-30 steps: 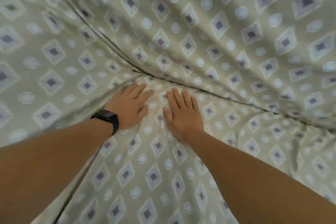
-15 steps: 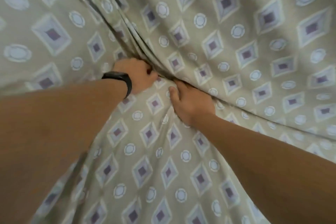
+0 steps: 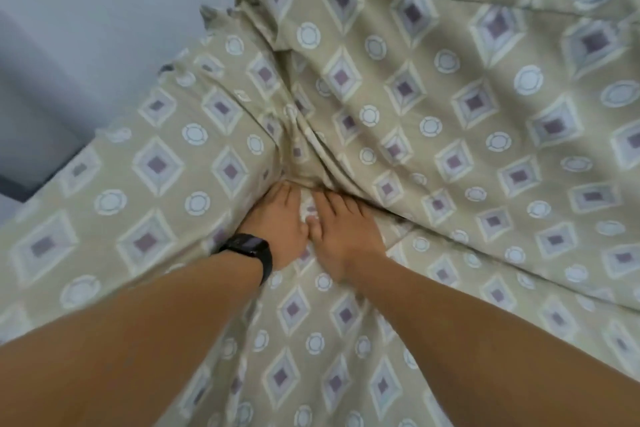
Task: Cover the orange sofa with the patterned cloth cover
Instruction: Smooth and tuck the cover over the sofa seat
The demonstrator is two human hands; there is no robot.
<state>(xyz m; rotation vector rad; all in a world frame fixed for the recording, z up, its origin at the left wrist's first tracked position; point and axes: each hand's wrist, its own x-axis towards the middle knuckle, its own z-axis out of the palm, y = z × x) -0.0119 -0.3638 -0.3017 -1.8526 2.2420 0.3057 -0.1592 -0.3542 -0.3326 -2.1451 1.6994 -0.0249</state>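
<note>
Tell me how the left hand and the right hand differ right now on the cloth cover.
The left hand has a black watch on its wrist; the right hand has a bare wrist. The left hand lies beside the armrest side of the cover; the right hand lies nearer the backrest side. Both lie flat, fingers straight, side by side, pressing the cloth toward the bunched corner crease, fingertips at the folds.
</note>
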